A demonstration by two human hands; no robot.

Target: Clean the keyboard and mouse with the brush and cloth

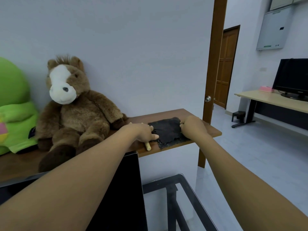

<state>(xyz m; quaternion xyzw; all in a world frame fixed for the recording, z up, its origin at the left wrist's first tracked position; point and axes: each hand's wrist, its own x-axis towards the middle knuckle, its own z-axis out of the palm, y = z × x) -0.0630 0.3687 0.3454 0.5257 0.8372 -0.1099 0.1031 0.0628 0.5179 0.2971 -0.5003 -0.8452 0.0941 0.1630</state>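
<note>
On the tabletop (pixel 196 114), right of the plush horse (pixel 73 104), lies the dark cloth (pixel 168 130), flat and frayed. The right hand (pixel 191 125) pinches its right edge; the left hand (pixel 143 132) presses its left edge with straight fingers, over the brush handle (pixel 148 146), whose length points toward the person.

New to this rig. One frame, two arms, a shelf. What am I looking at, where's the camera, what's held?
No robot here: a person works bare-handed. The single picture comes from a wide-angle camera on their head, looking forward and down. On the brown shelf lies a dark cloth. The right hand grips the cloth's right edge. The left hand rests over a pale wooden handle, probably the brush, its thumb on the cloth's left edge; whether it grips the handle is hidden. A plush horse sits to the left. No keyboard or mouse is visible.
</note>
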